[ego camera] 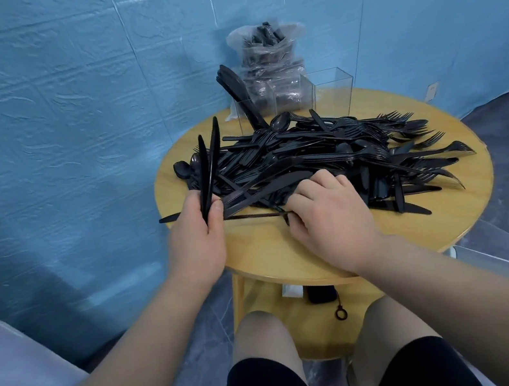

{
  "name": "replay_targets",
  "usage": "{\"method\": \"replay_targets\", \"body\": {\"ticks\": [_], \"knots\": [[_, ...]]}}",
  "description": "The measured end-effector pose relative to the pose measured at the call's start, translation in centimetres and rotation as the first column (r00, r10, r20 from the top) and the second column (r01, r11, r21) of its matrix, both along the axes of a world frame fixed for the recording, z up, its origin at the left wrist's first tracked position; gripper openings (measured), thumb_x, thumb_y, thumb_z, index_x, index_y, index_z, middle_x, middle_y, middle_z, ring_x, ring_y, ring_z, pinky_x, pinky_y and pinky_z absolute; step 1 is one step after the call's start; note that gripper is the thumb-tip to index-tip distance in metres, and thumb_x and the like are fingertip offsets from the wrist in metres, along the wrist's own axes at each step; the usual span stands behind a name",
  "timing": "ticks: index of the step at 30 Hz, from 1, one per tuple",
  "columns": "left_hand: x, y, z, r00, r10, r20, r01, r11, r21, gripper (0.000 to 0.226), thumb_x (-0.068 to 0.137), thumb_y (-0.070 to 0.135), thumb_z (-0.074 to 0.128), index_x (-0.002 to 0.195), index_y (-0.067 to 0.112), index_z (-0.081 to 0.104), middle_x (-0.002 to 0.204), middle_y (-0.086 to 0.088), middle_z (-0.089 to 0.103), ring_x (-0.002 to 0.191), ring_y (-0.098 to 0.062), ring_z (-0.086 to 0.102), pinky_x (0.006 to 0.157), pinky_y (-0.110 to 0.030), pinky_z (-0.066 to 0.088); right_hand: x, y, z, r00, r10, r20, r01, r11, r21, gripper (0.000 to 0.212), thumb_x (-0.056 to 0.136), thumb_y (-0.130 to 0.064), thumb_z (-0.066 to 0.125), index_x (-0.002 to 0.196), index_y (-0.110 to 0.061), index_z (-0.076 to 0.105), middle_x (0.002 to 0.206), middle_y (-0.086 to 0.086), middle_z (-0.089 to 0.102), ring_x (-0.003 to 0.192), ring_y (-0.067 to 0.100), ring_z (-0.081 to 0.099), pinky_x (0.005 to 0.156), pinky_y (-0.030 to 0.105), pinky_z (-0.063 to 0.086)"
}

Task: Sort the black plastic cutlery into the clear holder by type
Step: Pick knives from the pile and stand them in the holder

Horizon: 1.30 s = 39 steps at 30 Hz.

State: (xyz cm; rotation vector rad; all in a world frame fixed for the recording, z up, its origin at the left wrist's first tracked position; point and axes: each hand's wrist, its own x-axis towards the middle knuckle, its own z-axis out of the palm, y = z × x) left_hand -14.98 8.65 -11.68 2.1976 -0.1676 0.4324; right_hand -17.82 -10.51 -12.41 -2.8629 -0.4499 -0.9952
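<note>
Pile point(319, 161): black forks, spoons and knives are heaped loose across the table point(455, 218), filling most of its top; the sort is judged barely begun.
Knives point(209, 166): a small bunch is gripped at the pile's left edge, blades pointing up and away.
Left hand point(198, 236): fingers are closed round the knife handles.
Right hand point(324, 211): laid palm-down on the pile's near edge, fingers curled in; a thin black piece is seen at the fingertips, but whether it is actually pinched cannot be told.
Holder point(294, 100): stood just behind the pile; a bundle of knives is already upright in its left compartment, the right one looks bare, the middle is hard to read.
Bag point(270, 60): clear, packed with more cutlery, set behind the holder.
Step in hand: knives are being gathered, by the look of it.
Doing it well: one piece should be teased free, not dragged; blades kept aligned in the left-hand bunch; the bunch dropped into the knife compartment.
</note>
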Motion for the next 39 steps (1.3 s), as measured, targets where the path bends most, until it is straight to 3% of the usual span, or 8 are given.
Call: {"method": "replay_targets", "body": {"ticks": [5, 10, 17, 22, 26, 30, 34, 39], "knots": [[0.3, 0.0, 0.8, 0.998, 0.051, 0.043, -0.050, 0.999, -0.009, 0.008, 0.100, 0.024, 0.044, 0.093, 0.021, 0.047, 0.071, 0.014, 0.050, 0.064, -0.004, 0.047, 0.054, -0.022, 0.031, 0.3, -1.2, 0.6, 0.998, 0.030, 0.053, -0.031, 0.999, 0.020, 0.026, 0.088, -0.025, 0.044, 0.080, -0.018, 0.068, 0.074, -0.006, 0.063, 0.080, 0.023, 0.054, 0.065, 0.032, 0.040], [1.0, -0.2, 1.7, 0.996, 0.059, 0.068, -0.058, 0.998, -0.015, 0.005, 0.099, 0.025, 0.045, 0.095, 0.023, 0.048, 0.071, 0.011, 0.052, 0.065, -0.007, 0.049, 0.057, -0.030, 0.034, 0.5, -1.8, 0.9, 1.000, 0.018, -0.021, -0.017, 1.000, 0.022, 0.010, 0.074, -0.009, 0.068, 0.081, -0.017, 0.068, 0.070, -0.006, 0.063, 0.080, 0.024, 0.055, 0.068, 0.036, 0.043], [1.1, -1.2, 1.7, 0.999, 0.020, 0.029, -0.020, 1.000, -0.022, 0.011, 0.099, 0.027, 0.044, 0.096, 0.019, 0.050, 0.076, 0.012, 0.058, 0.069, -0.013, 0.066, 0.064, -0.035, 0.050, 0.5, -0.8, 1.4, 0.994, 0.047, -0.099, -0.036, 0.993, 0.109, 0.004, 0.077, -0.017, 0.062, 0.074, -0.015, 0.058, 0.056, -0.005, 0.056, 0.057, 0.021, 0.054, 0.063, 0.032, 0.048], [0.7, -1.3, 1.7, 0.994, 0.076, 0.083, -0.075, 0.997, -0.010, 0.009, 0.099, 0.021, 0.046, 0.093, 0.015, 0.050, 0.068, 0.010, 0.051, 0.061, -0.007, 0.053, 0.052, -0.011, 0.036, 0.8, -0.6, 1.2, 0.992, 0.058, -0.116, -0.046, 0.994, 0.096, 0.007, 0.081, -0.019, 0.065, 0.075, -0.015, 0.063, 0.061, -0.004, 0.060, 0.059, 0.021, 0.058, 0.068, 0.030, 0.048], [1.0, -0.3, 2.1, 0.977, 0.177, 0.120, -0.170, 0.983, -0.062, 0.005, 0.099, 0.020, 0.046, 0.094, 0.019, 0.049, 0.072, 0.012, 0.050, 0.066, -0.015, 0.049, 0.057, -0.021, 0.032, 0.4, -1.3, 1.1, 0.963, 0.063, -0.261, -0.053, 0.998, 0.045, 0.026, 0.088, -0.038, 0.054, 0.085, -0.018, 0.069, 0.075, -0.003, 0.065, 0.073, 0.020, 0.062, 0.079, 0.033, 0.049], [1.4, 0.9, 2.5, 0.959, 0.240, 0.148, -0.223, 0.967, -0.124, 0.005, 0.098, 0.019, 0.047, 0.098, 0.016, 0.050, 0.074, 0.011, 0.050, 0.075, -0.022, 0.050, 0.066, -0.029, 0.033, -0.1, -1.3, 1.9, 0.962, 0.062, -0.265, -0.038, 0.995, 0.092, 0.060, 0.085, -0.062, 0.037, 0.097, -0.015, 0.071, 0.083, -0.002, 0.067, 0.081, 0.019, 0.062, 0.078, 0.032, 0.048], [1.4, 1.1, 3.0, 0.953, 0.246, 0.175, -0.218, 0.962, -0.162, 0.008, 0.098, 0.019, 0.047, 0.097, 0.013, 0.050, 0.074, 0.009, 0.050, 0.074, -0.025, 0.050, 0.068, -0.035, 0.039, 0.3, -1.2, 2.3, 0.981, 0.083, -0.175, -0.047, 0.978, 0.203, 0.037, 0.090, -0.042, 0.056, 0.106, -0.012, 0.068, 0.094, 0.003, 0.069, 0.090, 0.023, 0.062, 0.078, 0.035, 0.051], [1.3, 0.5, 2.7, 0.981, 0.133, 0.143, -0.106, 0.978, -0.178, 0.011, 0.097, 0.019, 0.049, 0.086, 0.023, 0.048, 0.069, 0.009, 0.050, 0.065, -0.017, 0.051, 0.066, -0.036, 0.043, 0.9, -1.2, 3.3, 0.984, 0.117, -0.131, -0.057, 0.919, 0.391, 0.014, 0.088, -0.020, 0.065, 0.100, -0.013, 0.069, 0.090, 0.000, 0.067, 0.079, 0.017, 0.063, 0.075, 0.038, 0.055]]}}
